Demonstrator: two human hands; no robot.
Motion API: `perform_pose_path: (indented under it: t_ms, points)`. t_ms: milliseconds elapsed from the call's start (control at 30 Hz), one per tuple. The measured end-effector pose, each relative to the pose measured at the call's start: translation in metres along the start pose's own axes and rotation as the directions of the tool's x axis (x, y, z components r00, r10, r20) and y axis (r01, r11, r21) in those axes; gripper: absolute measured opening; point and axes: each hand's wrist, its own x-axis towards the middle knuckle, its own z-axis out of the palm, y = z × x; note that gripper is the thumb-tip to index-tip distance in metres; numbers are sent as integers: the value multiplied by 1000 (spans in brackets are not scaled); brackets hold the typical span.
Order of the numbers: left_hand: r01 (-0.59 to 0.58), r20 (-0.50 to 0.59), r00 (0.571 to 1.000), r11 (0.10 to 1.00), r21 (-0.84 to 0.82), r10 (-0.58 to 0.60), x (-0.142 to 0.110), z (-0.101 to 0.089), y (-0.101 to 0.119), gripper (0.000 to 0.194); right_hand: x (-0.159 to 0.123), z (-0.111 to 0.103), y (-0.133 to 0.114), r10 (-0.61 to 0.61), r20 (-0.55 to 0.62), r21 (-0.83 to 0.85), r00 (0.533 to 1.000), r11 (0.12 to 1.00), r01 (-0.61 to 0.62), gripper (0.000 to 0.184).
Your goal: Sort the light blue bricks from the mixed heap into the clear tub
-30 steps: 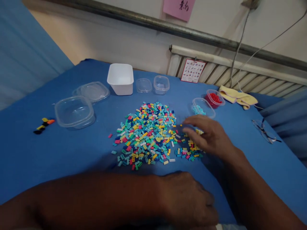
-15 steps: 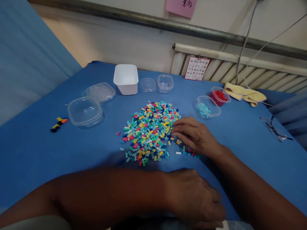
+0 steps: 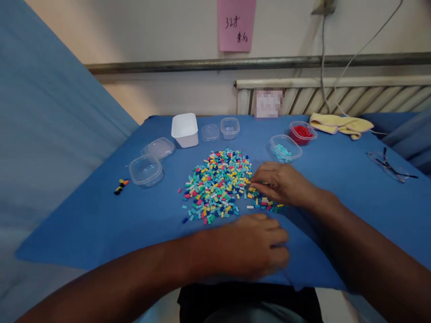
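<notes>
A heap of small building bricks [image 3: 215,186] in light blue, dark blue, yellow, red, green and white lies on the blue-covered table. At its right edge, my right hand [image 3: 281,181] reaches in with bent fingers, thumb and fingertips together against the bricks. Whatever lies between those fingertips is hidden. A smaller group of loose bricks [image 3: 266,202] lies just below that hand, partly covered by it. Nearer to me, my left hand [image 3: 251,244] hovers in front of the heap, back upward and slightly blurred. Its fingers are curled under, so its contents cannot be seen.
Behind the heap stand a white tub [image 3: 185,130] and a small clear container [image 3: 230,128]. A larger clear container [image 3: 146,171] is left. On the right are containers with turquoise bricks [image 3: 283,152] and red bricks [image 3: 302,133], a yellow cloth [image 3: 336,124] and glasses [image 3: 389,166].
My view has levelled and shifted. My left hand has come away from the table's near edge towards the heap. My right hand stays at the heap's right edge, fingers slightly more closed.
</notes>
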Motion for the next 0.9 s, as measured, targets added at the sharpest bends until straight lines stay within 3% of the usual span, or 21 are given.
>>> perform_pose_path:
  t_ms: [100,133,200,300,467,533,667,800,900]
  points:
    - [140,9,990,984,108,-141,-40,-28,-15,31,-8,-8,0,-30,85,-17,996,999,31,28]
    - [233,33,970,957,172,-242,-54,-34,-19,45,-12,-7,-2,-63,142,-14,988,998,65,32]
    - [380,74,909,888,258,-410,-80,-40,-24,74,-23,-1,-5,-102,242,-11,965,994,108,46]
    - [456,127,854,843,286,-505,-98,-35,-23,86,-37,13,-10,-55,301,-38,952,997,70,63]
    - [521,156,801,801,293,-578,-81,-20,-36,76,-50,25,-12,38,290,-61,956,998,-21,64]
    - [565,153,766,767,305,-625,-69,-18,-52,74,-53,26,-10,52,275,-74,960,997,-33,64]
    - [614,130,735,735,289,-665,-48,-21,-89,79,-62,24,-1,80,242,-84,967,995,-62,67]
    - [688,135,669,678,259,-731,-30,-24,-125,71,-68,20,6,113,211,-107,971,990,-92,63]
    - [697,166,668,688,203,-726,-18,-25,-149,72,-67,19,7,111,181,-122,977,988,-90,65]
